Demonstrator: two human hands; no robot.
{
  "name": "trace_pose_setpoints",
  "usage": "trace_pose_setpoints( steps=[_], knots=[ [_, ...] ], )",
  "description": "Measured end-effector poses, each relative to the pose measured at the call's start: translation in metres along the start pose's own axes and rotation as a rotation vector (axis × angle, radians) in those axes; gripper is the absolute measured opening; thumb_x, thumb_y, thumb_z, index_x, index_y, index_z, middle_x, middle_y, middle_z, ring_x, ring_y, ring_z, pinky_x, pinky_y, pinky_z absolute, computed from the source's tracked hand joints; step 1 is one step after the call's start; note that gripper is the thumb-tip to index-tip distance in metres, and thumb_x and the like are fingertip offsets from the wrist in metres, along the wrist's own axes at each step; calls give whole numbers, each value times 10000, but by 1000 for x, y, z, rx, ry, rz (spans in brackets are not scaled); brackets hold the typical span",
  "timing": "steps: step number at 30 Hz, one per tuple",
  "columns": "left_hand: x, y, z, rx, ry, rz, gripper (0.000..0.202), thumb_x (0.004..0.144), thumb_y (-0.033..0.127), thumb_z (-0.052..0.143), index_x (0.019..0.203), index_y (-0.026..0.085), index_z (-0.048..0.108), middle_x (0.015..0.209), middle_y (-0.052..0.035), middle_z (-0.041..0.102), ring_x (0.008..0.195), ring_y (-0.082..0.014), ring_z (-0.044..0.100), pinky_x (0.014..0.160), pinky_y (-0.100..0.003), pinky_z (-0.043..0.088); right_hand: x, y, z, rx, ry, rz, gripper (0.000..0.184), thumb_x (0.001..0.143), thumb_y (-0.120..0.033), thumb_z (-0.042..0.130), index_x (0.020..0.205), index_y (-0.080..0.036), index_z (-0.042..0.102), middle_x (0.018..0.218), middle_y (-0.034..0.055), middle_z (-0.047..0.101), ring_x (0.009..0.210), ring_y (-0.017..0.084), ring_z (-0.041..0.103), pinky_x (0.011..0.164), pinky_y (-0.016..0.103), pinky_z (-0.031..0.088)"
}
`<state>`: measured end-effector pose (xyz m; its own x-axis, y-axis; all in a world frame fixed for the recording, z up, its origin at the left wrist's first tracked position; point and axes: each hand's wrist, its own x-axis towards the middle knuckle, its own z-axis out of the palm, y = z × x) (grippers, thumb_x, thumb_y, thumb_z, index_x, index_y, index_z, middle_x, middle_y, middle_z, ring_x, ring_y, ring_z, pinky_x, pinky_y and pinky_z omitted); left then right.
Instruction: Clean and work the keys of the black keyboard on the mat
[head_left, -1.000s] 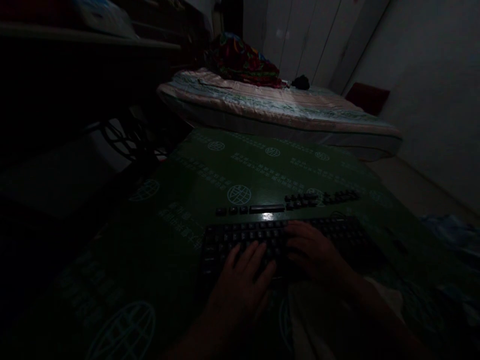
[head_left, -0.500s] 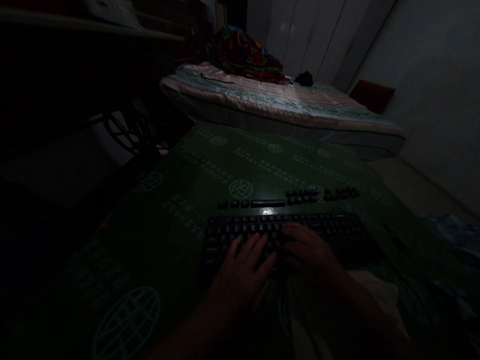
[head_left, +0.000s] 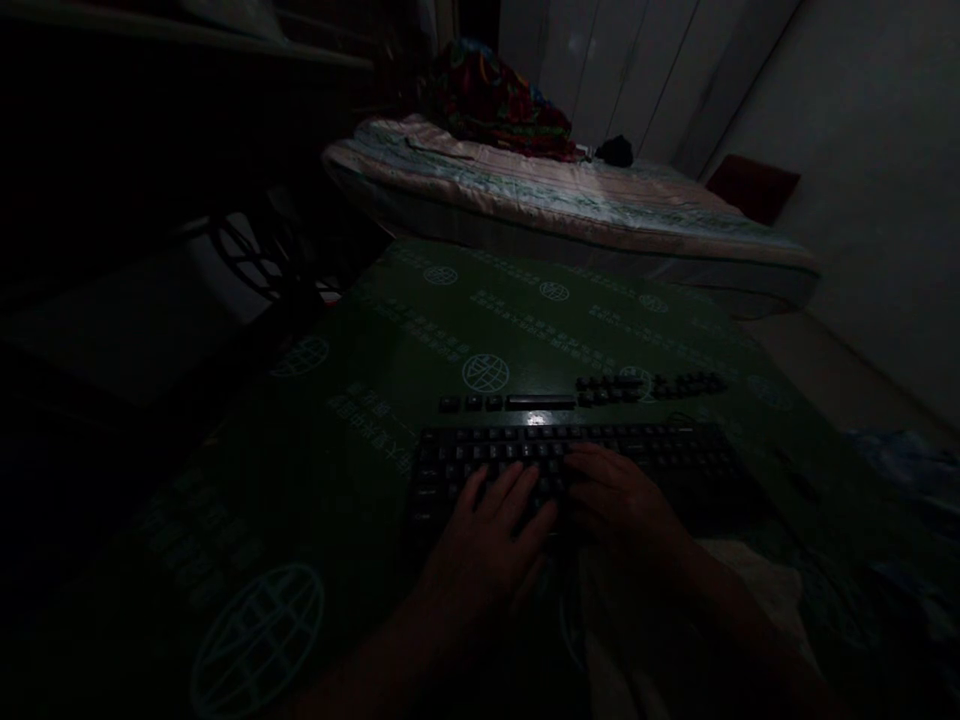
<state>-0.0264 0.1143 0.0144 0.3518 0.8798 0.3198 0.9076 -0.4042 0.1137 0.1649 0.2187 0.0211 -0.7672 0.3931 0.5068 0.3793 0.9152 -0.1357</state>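
Observation:
A black keyboard (head_left: 675, 455) lies on a green printed board, its near edge partly hidden by my hands and the dark. My left hand (head_left: 487, 540) rests on its left-middle keys with the fingers spread. Beside it, my right hand (head_left: 619, 500) lies over the middle keys, fingers stretched toward the left; its lower fingers are hard to make out. Beyond the keyboard's far edge, a loose spacebar (head_left: 540, 402) lies in a row with three loose keycaps (head_left: 472, 403) on its left. More loose keycaps (head_left: 615, 388) are laid out to the right.
The green board (head_left: 375, 350) carries white globe prints. A pale cloth (head_left: 757, 580) lies under my right forearm. Past the board stands a mattress (head_left: 562, 200) with a red patterned blanket (head_left: 495, 105). A dark wheel (head_left: 247, 255) is at the left. The room is very dim.
The whole view has shifted slightly, and the picture is a little darker. Both hands stay on the keyboard in nearly the same pose.

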Motion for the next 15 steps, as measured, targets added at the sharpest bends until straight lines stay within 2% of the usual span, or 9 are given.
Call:
trace_pose_setpoints(
  steps=[9,15],
  knots=[
    [-1,1,0,-16,19,-8,380,895,313,532,1263,218,523,1389,-150,459,1284,-316,409,1032,-544,292,0,-3,0,-16,13,6,124,819,-115,573,756,-169,665,1049,118,665,1111,252,570,868,412,546],
    [0,1,1,-8,32,-3,367,909,325,513,1261,219,526,1383,-147,467,1281,-310,414,1038,-537,286,-10,-5,6,-26,105,19,140,853,-135,549,783,-179,662,1077,110,660,1155,251,543,862,421,553]
  ],
)
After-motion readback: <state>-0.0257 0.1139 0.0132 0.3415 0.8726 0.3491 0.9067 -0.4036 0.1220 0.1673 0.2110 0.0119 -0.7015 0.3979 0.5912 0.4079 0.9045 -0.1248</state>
